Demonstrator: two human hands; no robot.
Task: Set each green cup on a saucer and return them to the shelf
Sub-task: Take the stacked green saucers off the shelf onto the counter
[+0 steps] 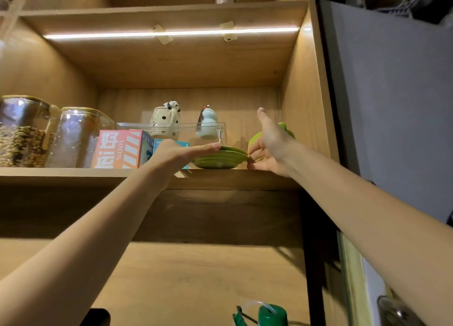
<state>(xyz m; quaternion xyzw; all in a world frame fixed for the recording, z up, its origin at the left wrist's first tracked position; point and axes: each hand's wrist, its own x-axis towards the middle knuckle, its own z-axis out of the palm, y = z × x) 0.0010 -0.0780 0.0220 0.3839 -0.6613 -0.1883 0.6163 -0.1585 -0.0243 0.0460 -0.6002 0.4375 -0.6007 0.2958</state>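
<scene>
Both arms raised to wooden shelf. Green saucers, stacked, sit at shelf front edge. Left hand flat, fingers extended, fingertips on stack's left rim, grasping nothing. Right hand pinches stack's right rim, thumb up. Green cup behind right hand, mostly hidden. Glass jars far left.

green saucers sit stacked near the front edge of the wooden shelf, right of centre; they are glossy, lime green, with a ridged underside and a small foot; the top one looks slightly tilted on the one below; how many lie in the stack is unclear; just right of them, a green cup of the same colour shows only in part, behind a hand; its pose cannot be told
</scene>
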